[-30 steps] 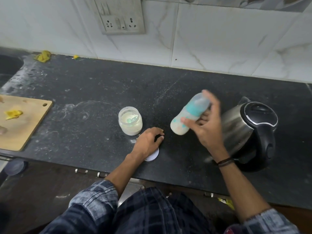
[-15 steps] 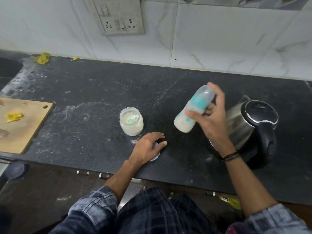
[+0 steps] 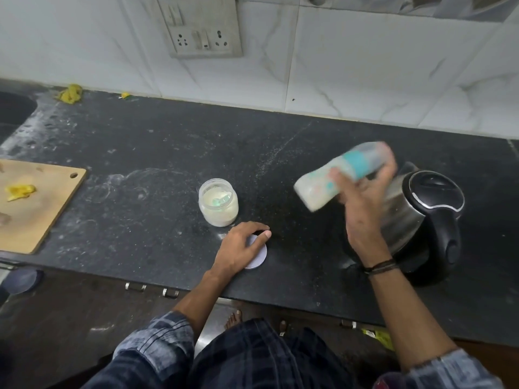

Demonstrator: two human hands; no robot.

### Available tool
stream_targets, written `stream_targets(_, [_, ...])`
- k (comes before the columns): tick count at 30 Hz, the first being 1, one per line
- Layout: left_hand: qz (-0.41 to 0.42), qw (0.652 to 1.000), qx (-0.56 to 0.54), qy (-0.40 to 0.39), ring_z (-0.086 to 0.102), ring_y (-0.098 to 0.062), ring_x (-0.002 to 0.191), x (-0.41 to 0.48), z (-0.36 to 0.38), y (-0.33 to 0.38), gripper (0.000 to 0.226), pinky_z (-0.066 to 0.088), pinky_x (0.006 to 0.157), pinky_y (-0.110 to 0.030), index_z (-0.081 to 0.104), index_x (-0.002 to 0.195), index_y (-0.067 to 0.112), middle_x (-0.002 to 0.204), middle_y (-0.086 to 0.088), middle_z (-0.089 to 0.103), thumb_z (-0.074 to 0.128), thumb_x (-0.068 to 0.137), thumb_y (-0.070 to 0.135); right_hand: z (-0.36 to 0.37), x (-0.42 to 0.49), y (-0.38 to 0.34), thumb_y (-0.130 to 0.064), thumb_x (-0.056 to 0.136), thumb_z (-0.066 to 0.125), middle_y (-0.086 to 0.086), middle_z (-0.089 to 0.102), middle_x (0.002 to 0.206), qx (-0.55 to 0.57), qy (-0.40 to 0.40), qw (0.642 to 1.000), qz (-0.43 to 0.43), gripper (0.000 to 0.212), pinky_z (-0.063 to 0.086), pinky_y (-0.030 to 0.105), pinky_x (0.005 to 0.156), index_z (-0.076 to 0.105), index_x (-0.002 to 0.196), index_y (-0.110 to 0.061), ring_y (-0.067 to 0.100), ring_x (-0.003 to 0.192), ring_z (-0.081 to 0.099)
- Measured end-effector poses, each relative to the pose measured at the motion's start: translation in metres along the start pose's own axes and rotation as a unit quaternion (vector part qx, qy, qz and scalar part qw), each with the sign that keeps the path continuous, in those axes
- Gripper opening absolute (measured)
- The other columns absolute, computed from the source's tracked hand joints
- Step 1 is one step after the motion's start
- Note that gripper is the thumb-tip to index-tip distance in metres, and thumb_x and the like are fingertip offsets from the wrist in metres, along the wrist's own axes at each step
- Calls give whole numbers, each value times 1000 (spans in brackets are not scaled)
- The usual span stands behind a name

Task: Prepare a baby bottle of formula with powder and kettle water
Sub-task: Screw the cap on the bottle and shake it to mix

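My right hand [image 3: 362,203] grips a baby bottle [image 3: 337,178] with a teal collar and a clear cap. It is tilted almost sideways above the black counter [image 3: 157,153], blurred, with milky liquid inside. The steel kettle [image 3: 421,220] with its black lid and handle stands just right of that hand. An open clear jar of pale powder [image 3: 218,203], a green scoop inside, sits left of centre. My left hand [image 3: 241,245] rests palm-down on the jar's white lid [image 3: 258,256], near the counter's front edge.
A wooden cutting board [image 3: 33,203] with a yellow scrap lies at the left. The sink [image 3: 14,113] is at the far left. Yellow scraps [image 3: 70,93] lie by the tiled wall, which carries a socket panel [image 3: 202,29]. My bare foot [image 3: 233,318] shows below the counter.
The bottle has swung from a steep slant to nearly sideways and is now blurred, with my right hand moving up and right. My left hand stays on the lid.
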State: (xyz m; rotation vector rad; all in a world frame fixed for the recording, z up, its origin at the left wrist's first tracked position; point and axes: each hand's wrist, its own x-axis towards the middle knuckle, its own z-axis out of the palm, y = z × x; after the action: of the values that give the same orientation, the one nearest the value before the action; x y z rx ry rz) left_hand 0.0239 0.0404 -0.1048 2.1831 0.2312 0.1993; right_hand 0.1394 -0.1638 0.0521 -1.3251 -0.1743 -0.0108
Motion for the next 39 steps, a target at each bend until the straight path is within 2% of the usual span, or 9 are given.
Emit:
stream_targets(6, [-13,1000,-14,-9,62,-2,110,0,-1,1,36,48,101,-35,75,112,29,115,18,72,53,97,53,6,4,1,-3,86,76,10,58,128,37,19,999,-2,87,58,40,84,24,151,-25,17,106,65])
stream_targets(9, [-13,1000,-16,-9,62,-3,110,0,-1,0,38,48,101,-36,75,113,29,116,17,72,52,97,53,10,1,0,7,80,79,10,51,136,-44,-81,996,7,88,58,33,85,31,146,-24,17,101,64])
stream_targets(14, [-20,1000,-11,-16,61,-2,109,1,-2,0,34,48,100,-34,74,113,30,115,18,72,53,97,51,8,7,-5,-6,86,75,19,56,135,67,53,996,-5,85,57,41,85,24,151,-27,19,108,65])
stream_targets(17, [-18,1000,-14,-15,61,-1,109,1,-3,-1,34,47,99,-30,74,112,30,115,19,71,53,97,52,3,5,-2,4,81,79,19,54,137,-37,-65,997,14,86,58,38,86,33,145,-29,20,101,66])
stream_targets(22, [-19,1000,-13,-17,60,1,109,2,-3,0,34,46,99,-28,74,111,30,113,20,71,53,97,52,5,7,-2,-7,87,77,14,58,133,57,60,996,23,81,60,45,83,27,149,-25,26,113,65])
stream_targets(25, [-13,1000,-12,-18,60,1,109,1,-3,-2,32,46,98,-27,74,112,30,115,20,71,53,98,50,5,2,2,2,82,79,13,52,141,-56,-67,996,31,84,60,44,89,33,145,-28,27,109,66])
stream_targets(30, [-13,1000,-11,-22,60,0,109,2,-3,0,34,46,99,-27,74,113,29,115,19,71,53,98,50,12,5,0,-1,91,71,1,63,117,77,74,993,41,75,60,43,83,26,150,-20,19,108,66])
stream_targets(34, [-12,1000,-12,-26,60,1,110,1,-4,-1,36,45,99,-25,74,113,30,116,20,70,51,97,53,12,-2,-1,9,82,77,10,55,134,-40,-62,997,27,84,59,38,86,32,147,-21,17,101,66])
stream_targets(39, [-13,1000,-5,-23,60,0,110,2,-4,-1,32,46,98,-26,74,112,31,115,20,70,53,98,51,19,-2,-11,-5,88,73,5,59,125,136,77,988,9,82,58,41,82,23,151,-21,19,110,65])
